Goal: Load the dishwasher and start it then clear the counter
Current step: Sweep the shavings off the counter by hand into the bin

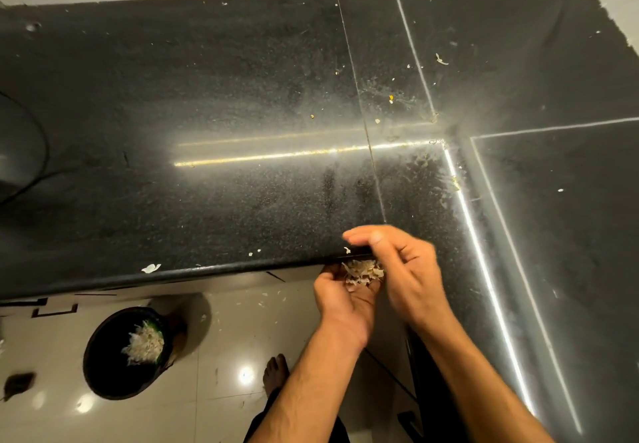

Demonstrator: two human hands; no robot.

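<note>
A black granite counter (214, 103) fills the upper view, dotted with small pale and yellow crumbs. My left hand (342, 301) is cupped palm-up just below the counter's front edge, holding a small heap of pale peel scraps (363, 271). My right hand (397, 262) lies at the edge with straight fingers touching the counter beside the heap, blurred by motion. A white scrap (151, 268) sits on the counter's front edge to the left.
A black round bin (103, 366) with pale scraps inside stands on the glossy tile floor at lower left. My bare foot (275, 371) is beside it. More crumbs (441, 59) lie on the counter's right wing. A dark cable (43, 138) curves at far left.
</note>
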